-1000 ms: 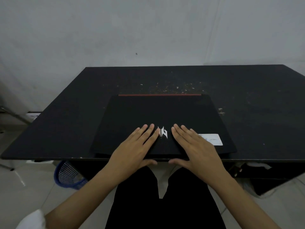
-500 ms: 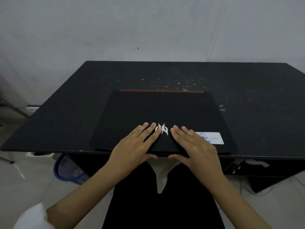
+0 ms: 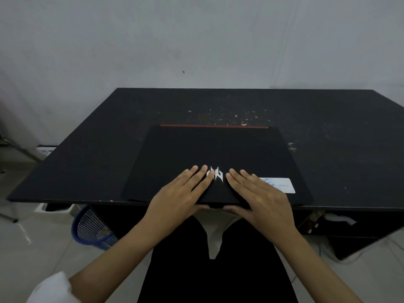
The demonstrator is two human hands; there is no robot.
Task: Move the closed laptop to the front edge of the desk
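Note:
The closed black laptop [image 3: 214, 149] lies flat on the black desk [image 3: 87, 160], its near edge almost level with the desk's front edge. It has a white logo on the lid, a red strip along the far edge and a white sticker [image 3: 281, 185] at the near right. My left hand [image 3: 181, 197] and my right hand [image 3: 260, 197] lie flat on the lid on either side of the logo. Both thumbs hook under the laptop's near edge.
Pale crumbs [image 3: 229, 119] are scattered on the desk behind the laptop. A blue mesh basket [image 3: 89, 228] stands on the floor under the desk's left side. Cables and a shelf sit under the right side. A grey wall stands right behind the desk.
The laptop has slid slightly toward the desk's front edge, with both hands staying on its lid. My view has shifted a little.

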